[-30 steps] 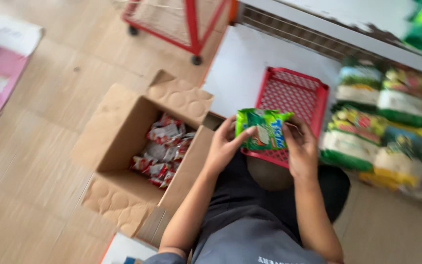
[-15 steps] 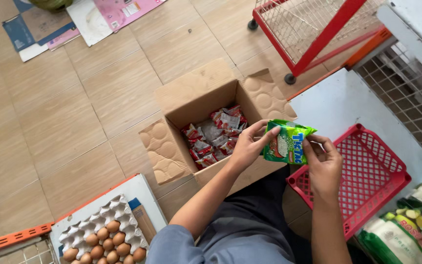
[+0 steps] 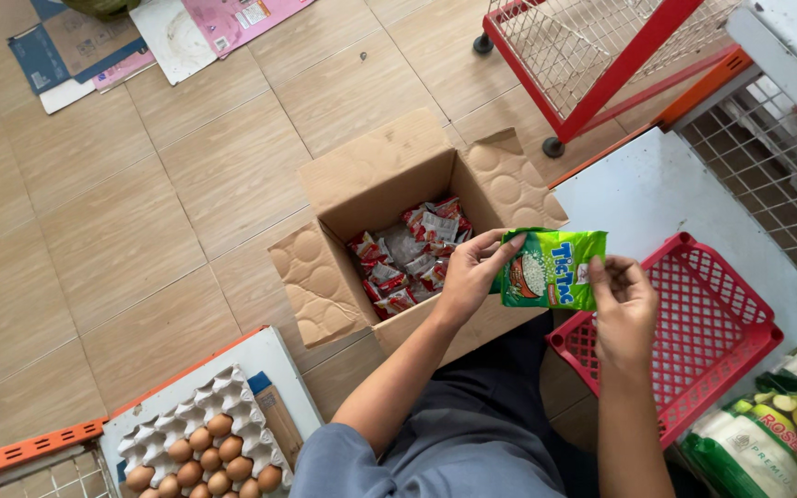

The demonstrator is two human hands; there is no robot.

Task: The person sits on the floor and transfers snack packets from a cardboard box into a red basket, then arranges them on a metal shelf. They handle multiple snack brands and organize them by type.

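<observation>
I hold a green snack packet (image 3: 551,268) flat between both hands, above the gap between a box and a basket. My left hand (image 3: 469,270) grips its left edge and my right hand (image 3: 622,300) pinches its right edge. Just left of the packet stands an open brown cardboard box (image 3: 375,189) with several small red and silver sachets (image 3: 408,257) inside. A red plastic basket (image 3: 694,327) lies under my right hand.
An egg tray (image 3: 200,452) with several brown eggs sits lower left on a white board. A red wire cart (image 3: 601,46) stands at the top right. Green food bags (image 3: 777,433) line a shelf lower right. Flattened cardboard and paper (image 3: 140,37) lie on the tiled floor.
The view has swung left and down, bringing the egg tray and floor papers into sight. The packet stays in both hands, now turned flatter with its front face up.
</observation>
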